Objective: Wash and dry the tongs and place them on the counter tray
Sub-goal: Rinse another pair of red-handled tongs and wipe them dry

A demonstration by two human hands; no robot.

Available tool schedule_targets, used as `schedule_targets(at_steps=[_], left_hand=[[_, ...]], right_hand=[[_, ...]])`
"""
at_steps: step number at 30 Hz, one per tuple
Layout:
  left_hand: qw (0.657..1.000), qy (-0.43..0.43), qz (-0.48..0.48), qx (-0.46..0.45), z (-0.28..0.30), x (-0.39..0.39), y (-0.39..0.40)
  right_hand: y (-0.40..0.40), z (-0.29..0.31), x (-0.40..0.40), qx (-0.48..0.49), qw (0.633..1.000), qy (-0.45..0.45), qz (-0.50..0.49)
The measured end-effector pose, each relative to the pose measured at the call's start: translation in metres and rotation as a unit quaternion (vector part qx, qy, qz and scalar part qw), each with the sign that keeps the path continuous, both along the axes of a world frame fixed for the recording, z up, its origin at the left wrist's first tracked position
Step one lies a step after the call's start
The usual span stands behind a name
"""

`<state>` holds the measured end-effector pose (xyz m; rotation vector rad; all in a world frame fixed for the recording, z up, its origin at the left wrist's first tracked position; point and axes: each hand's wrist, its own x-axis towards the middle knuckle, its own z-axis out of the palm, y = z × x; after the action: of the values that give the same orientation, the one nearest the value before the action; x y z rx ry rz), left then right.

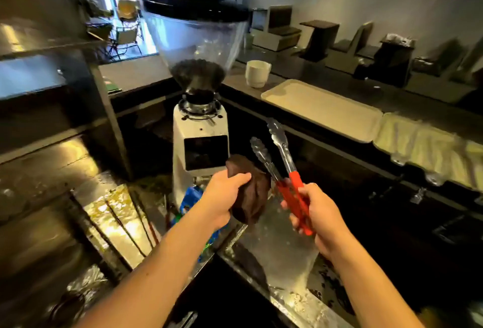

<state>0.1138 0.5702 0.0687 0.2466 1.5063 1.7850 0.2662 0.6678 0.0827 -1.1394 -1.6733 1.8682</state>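
- Grinder (200,129) first, over at about 11 o'clock from the hands: white body, big clear hopper with beans in the bottom. It's just parked behind the work, not part of this job.
- Left hand (226,192) is closed tight around a bunched brown cloth (249,192), held right up against the tongs. My guess is it's balled like that so there's a thick pad to run along the metal, so this looks like the drying bit.
- Tongs (281,168) sit in mid-air between both hands, red handles down, steel tips fanned apart and pointing to 12 o'clock. Pretty sure tips-up keeps the wet arms reachable for the cloth.
- Right hand (313,212) is clamped on the red handles low down, leaving the steel bare.
- Tray (321,108), beige, waits on the counter at about 1 o'clock, well apart from the tongs. Looks like the drop-off spot once they're dry.
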Motion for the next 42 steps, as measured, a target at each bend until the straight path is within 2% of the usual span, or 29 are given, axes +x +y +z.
schedule_targets(at_steps=[4,8,12,14,17,19,22,23,31,35,37,39,42], left_hand=[[0.999,-0.033,-0.005,-0.022,-0.011,0.029,0.075],[0.998,-0.046,-0.031,-0.039,-0.029,0.043,0.129],[0.997,-0.041,-0.043,-0.052,-0.038,0.051,0.17],[0.997,-0.038,-0.047,-0.048,-0.037,0.052,0.185],[0.997,-0.028,-0.049,-0.049,-0.035,0.049,0.202],[0.998,-0.021,-0.043,-0.047,-0.035,0.046,0.207],[0.998,-0.014,-0.049,-0.044,-0.037,0.039,0.212],[0.998,-0.014,-0.05,-0.042,-0.037,0.037,0.212],[0.998,-0.043,-0.044,-0.033,-0.034,0.026,0.196],[0.999,-0.026,-0.026,-0.027,-0.027,0.02,0.18],[0.999,-0.024,-0.01,-0.029,-0.024,0.017,0.168],[0.999,-0.037,0.002,-0.029,-0.023,0.015,0.156],[0.998,-0.062,0.017,-0.017,-0.023,0.009,0.128]], right_hand=[[0.061,0.006,0.034,-0.048,0.996,0.035,-0.061],[0.126,0.017,0.047,-0.028,0.994,0.037,-0.1],[0.191,0.034,0.041,0.07,0.991,-0.067,-0.093],[0.22,0.044,0.031,0.134,0.978,-0.142,-0.079],[0.254,0.057,0.013,0.232,0.927,-0.292,-0.047],[0.264,0.062,0.002,0.293,0.878,-0.379,-0.012],[0.278,0.06,-0.016,0.383,0.799,-0.462,0.04],[0.283,0.057,-0.02,0.39,0.787,-0.477,0.038],[0.307,0.041,-0.04,0.392,0.795,-0.461,-0.043],[0.297,0.047,-0.04,0.494,0.715,-0.489,-0.075],[0.281,0.051,-0.039,0.526,0.698,-0.479,-0.081],[0.26,0.054,-0.037,0.537,0.708,-0.454,-0.062],[0.214,0.052,-0.04,0.498,0.783,-0.371,0.023]])
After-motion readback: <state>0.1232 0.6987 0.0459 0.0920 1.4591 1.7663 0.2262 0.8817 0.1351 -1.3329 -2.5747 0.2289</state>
